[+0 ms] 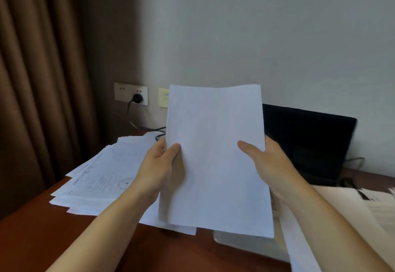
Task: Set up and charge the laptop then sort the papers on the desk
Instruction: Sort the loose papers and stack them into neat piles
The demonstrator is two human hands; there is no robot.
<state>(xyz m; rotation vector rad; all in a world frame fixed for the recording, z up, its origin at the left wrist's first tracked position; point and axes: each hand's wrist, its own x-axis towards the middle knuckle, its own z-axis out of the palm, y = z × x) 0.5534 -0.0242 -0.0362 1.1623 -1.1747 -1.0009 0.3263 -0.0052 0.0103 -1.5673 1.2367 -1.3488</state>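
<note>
Both hands, left hand (pixel 159 162) and right hand (pixel 265 160), grip a paper stack (pixel 215 156) upright at frame centre, above the counter (pixel 32 235).

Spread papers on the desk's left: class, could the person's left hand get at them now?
Likely yes, once freed: the left hand grips the held stack, but the spread papers lie just beside it with nothing between.

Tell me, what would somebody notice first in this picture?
A big sheaf of white paper stands out, held upright in the middle by the left hand and the right hand at its side edges. Left of it, printed papers lie fanned out on the reddish desk; behind on the right stands an open laptop, screen dark.
</note>
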